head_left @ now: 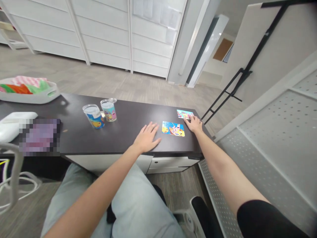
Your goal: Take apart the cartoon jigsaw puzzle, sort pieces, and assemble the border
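Note:
My left hand (147, 137) lies flat on the dark tabletop (133, 115) with its fingers spread, holding nothing. Just right of it is a blue cartoon picture card (173, 128), apart from the fingers. At the table's right end my right hand (194, 124) rests with fingers stretched out, its fingertips at the lower edge of a second, light-blue and pink cartoon card (184, 114). Part of that card is hidden by the fingers. Two clear cups with cartoon prints stand to the left: a blue one (95, 118) and a pink and teal one (109, 110).
A white basket (42, 98) of colourful cloth stands at the far left. Nearer are a white device (15, 124) and a blurred purple item (41, 135). A grey perforated panel (272, 145) borders the right side. White cabinets (104, 33) line the back.

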Motion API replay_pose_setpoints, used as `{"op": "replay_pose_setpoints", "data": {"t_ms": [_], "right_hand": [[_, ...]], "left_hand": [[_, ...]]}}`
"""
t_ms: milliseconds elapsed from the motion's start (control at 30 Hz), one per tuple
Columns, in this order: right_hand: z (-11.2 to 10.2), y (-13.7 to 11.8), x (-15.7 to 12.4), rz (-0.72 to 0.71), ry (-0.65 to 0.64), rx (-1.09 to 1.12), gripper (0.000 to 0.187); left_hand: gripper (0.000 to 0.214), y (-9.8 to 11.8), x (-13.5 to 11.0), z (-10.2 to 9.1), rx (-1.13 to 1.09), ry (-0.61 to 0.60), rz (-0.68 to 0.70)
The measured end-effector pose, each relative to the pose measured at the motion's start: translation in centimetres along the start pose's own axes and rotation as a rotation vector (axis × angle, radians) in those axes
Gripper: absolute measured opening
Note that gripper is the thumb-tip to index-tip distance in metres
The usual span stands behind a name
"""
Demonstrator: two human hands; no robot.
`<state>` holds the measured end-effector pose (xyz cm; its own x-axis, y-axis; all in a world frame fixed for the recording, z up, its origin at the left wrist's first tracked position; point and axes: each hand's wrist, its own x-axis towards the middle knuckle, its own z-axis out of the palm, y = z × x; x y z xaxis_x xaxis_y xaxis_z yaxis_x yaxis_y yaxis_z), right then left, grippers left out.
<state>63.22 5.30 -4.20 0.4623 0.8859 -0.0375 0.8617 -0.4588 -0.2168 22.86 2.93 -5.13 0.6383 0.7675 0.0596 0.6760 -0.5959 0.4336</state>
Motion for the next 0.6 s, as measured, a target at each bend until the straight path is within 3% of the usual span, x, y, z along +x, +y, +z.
{"op": "replay_pose_setpoints", "data": {"t_ms": [67, 133, 233, 333, 467, 600], "right_hand": [[0.1, 0.0, 0.2, 0.004, 0.008, -0.010, 0.102], [0.1, 0.1, 0.3, 0.003, 0.019, -0.016, 0.098], [0.0, 0.3, 0.2, -0.006, 0.035, -0.018, 0.091], [0.0, 0.2, -0.1, -0.007, 0.039, -0.016, 0.085], [-0.1, -0.3, -0.7, 0.001, 0.040, -0.008, 0.084], [-0.1, -0.8, -1.2, 0.002, 0.037, 0.004, 0.084]], "left_hand": [[0.099, 1.9, 2.2, 1.5, 0.009, -0.044, 0.126], [0.100, 3.0, 3.3, 2.5, 0.006, -0.075, 0.150], [0.105, 2.4, 3.1, 2.7, 0.012, -0.068, 0.104], [0.112, -0.1, 1.3, 1.4, 0.052, -0.031, 0.000], [0.103, -3.6, -2.6, -1.3, 0.148, 0.072, -0.146], [0.099, -5.1, -6.5, -3.3, 0.213, 0.117, -0.243]]}}
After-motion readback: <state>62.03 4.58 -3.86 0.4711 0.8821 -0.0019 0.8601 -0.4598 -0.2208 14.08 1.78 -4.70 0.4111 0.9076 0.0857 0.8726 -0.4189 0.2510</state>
